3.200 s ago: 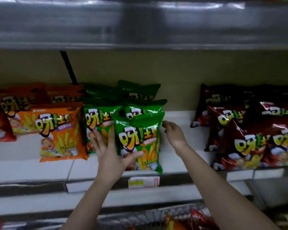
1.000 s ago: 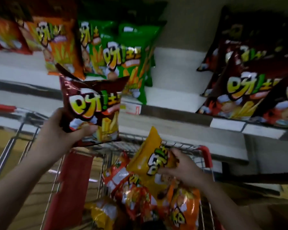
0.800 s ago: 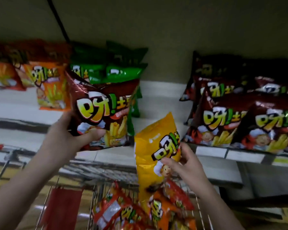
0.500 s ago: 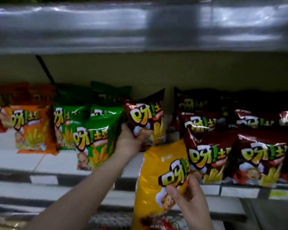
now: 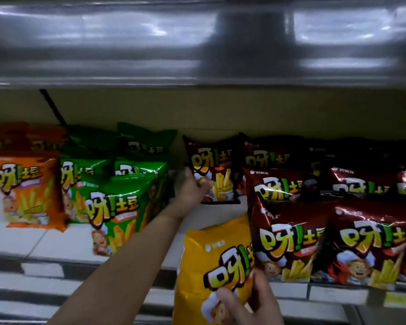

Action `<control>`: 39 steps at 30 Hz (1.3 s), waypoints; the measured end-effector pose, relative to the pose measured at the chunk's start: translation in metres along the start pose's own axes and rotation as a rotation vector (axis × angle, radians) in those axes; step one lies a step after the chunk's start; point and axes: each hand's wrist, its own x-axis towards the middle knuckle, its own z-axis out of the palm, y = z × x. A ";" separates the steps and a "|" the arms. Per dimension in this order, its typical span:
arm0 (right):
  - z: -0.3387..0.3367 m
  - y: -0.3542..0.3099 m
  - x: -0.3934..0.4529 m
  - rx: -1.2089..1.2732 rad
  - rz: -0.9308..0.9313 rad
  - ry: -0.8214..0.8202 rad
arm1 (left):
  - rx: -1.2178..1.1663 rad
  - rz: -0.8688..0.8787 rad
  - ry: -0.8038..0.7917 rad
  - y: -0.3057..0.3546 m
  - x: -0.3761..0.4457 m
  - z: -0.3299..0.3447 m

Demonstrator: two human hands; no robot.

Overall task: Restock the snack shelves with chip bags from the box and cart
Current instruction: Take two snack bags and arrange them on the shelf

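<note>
White shelf (image 5: 21, 238): left hand (image 5: 190, 188) grips one dark-red bag (image 5: 212, 170), right hand (image 5: 251, 306) pinches one yellow bag (image 5: 211, 259).

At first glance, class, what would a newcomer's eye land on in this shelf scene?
Probably the yellow chip bag, low in the centre, pinched by the right hand in front of the shelf edge. Next, the left hand reaching deep to hold a dark red bag upright between the green bags and the dark red stock on the right.
</note>
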 end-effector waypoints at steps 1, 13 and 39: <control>0.003 -0.003 0.000 0.005 -0.012 0.003 | 0.020 -0.007 -0.001 0.004 -0.005 -0.001; 0.080 -0.048 -0.014 -0.096 -0.108 -0.063 | -0.329 0.009 0.093 0.026 -0.187 -0.148; 0.566 -0.002 -0.349 -0.495 -0.031 -0.747 | -0.424 0.052 0.442 -0.196 -0.585 -0.606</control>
